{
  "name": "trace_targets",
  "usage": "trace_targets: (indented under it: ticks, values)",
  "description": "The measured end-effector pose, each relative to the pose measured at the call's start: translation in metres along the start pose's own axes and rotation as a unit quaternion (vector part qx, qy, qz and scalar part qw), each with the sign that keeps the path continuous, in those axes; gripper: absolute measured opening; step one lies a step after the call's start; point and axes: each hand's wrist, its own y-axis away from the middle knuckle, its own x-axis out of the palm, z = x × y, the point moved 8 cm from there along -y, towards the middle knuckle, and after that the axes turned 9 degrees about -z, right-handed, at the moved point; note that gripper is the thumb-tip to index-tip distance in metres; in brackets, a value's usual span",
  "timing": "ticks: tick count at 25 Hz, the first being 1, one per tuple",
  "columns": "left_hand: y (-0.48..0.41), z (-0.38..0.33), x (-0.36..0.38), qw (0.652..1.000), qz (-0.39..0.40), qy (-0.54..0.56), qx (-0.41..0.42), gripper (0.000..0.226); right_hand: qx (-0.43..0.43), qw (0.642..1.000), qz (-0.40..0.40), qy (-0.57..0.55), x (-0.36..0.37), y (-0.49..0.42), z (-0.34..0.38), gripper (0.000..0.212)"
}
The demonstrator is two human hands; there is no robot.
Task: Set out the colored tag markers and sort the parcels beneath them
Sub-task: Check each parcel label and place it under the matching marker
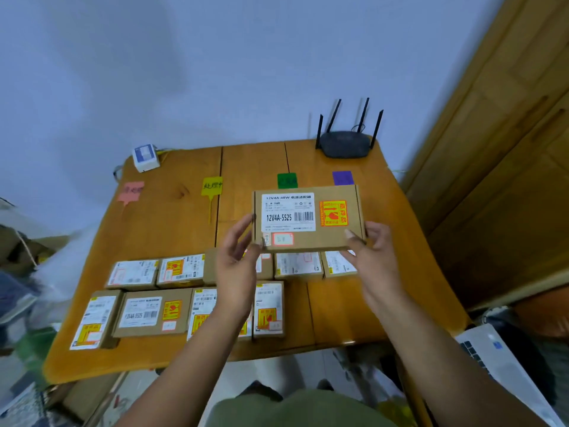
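I hold a brown cardboard parcel (335, 241) with a white label and an orange-yellow sticker up above the table. My left hand (235, 266) grips its lower left corner and my right hand (371, 254) grips its lower right corner. Four tag markers lie in a row across the far half of the table: pink (131, 191), yellow (211, 186), green (287, 180) and purple (342, 177). Several more parcels (154, 312) lie in two rows on the near half, some hidden behind my hands.
The wooden table (172, 223) stands against a pale wall. A black router (345, 143) with antennas sits at its back right, a small white box (145, 157) at the back left. A wooden door (498, 149) is at the right, a laptop (505, 362) at the lower right.
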Motion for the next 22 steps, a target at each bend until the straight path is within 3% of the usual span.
trace_targets:
  ticks: [9, 14, 22]
  values:
    - [-0.046, -0.090, -0.029, 0.996, 0.002, 0.059, 0.063, 0.040, -0.079, 0.993, 0.079, -0.033, 0.045, 0.027, 0.080, 0.039]
    - [-0.058, -0.094, -0.043, 0.996, 0.022, 0.062, 0.054, 0.035, -0.131, 0.987, 0.090, -0.014, 0.064, 0.037, 0.093, 0.047]
    - [-0.087, -0.064, -0.023, 0.997, 0.074, 0.033, 0.017, 0.037, -0.127, 0.989, 0.040, 0.063, 0.050, 0.024, 0.084, 0.052]
